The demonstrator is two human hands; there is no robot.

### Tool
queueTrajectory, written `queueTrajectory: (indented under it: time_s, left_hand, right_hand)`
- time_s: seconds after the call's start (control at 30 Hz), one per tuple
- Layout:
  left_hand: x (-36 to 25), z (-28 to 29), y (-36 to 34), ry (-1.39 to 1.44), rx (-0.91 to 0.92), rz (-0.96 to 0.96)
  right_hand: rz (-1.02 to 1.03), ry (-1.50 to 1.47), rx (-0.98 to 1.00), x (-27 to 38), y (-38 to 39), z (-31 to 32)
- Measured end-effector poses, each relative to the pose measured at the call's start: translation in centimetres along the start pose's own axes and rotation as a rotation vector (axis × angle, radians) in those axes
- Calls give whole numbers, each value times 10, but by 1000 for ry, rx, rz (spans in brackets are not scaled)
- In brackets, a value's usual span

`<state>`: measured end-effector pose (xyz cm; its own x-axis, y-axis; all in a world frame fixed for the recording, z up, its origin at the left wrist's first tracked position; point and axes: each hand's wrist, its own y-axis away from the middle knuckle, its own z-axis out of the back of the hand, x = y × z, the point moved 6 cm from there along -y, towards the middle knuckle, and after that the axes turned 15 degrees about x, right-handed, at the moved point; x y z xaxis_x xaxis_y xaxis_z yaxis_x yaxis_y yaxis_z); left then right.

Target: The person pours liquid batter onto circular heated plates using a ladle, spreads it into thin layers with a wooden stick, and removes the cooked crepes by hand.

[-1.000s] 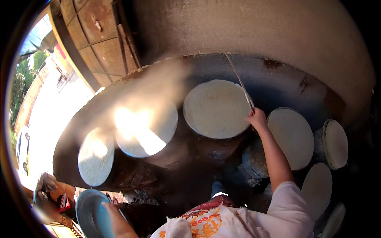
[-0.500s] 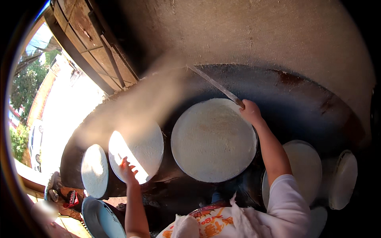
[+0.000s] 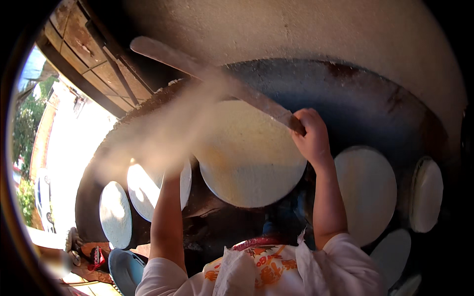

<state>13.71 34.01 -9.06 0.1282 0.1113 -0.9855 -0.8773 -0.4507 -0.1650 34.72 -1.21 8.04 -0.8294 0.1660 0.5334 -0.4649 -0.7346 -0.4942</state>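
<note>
My right hand [image 3: 311, 130] is closed around the near end of a long flat wooden stick [image 3: 256, 101], which slants up and left over the largest pale round sheet [image 3: 256, 153], flat like a pancake or flatbread. My left arm [image 3: 169, 217] reaches forward across a smaller round sheet [image 3: 143, 192] lit by a strip of sun. A hazy brown blur hides my left hand, so its fingers and anything in them cannot be made out. Beneath the sheets lies a wide dark round surface with a raised rim [image 3: 316, 74].
Another pale round sheet [image 3: 116, 214] lies at the far left, with a light-blue basin [image 3: 126, 271] nearer me. At right are more round sheets [image 3: 365, 195] and a thick pale disc [image 3: 427, 195]. A plastered wall [image 3: 306, 29] rises behind; wooden boards [image 3: 89, 54] stand back left.
My left hand has moved forward into the blurred area. The stick now shows broader and reaches farther left over the large sheet. The view has shifted, and my right forearm stands more upright.
</note>
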Motion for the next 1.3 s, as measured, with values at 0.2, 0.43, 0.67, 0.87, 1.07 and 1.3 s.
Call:
queueTrajectory:
  time_s: [0.2, 0.43, 0.67, 0.87, 1.07, 1.3]
  left_hand:
    - [-143, -86, 39, -428, -193, -154]
    - [-239, -161, 37, -143, 96, -240]
    - [-271, -563, 122, -438, 1114, -325]
    - [-177, -862, 195, -827, 1217, -651]
    - [-83, -936, 221, -824, 1357, -505]
    - [-100, -964, 246, -762, 1489, -638]
  right_hand:
    - [-70, -201, -188, -1, 77, 87]
    - [-390, -195, -522, 106, 248, 164]
    - [-1132, -11, -1038, 154, 567, 252]
    - [-1444, 192, -932, 105, 732, 351]
    - [-1599, 317, -699, 21, 801, 341]
    - [-1589, 234, -692, 22, 793, 359]
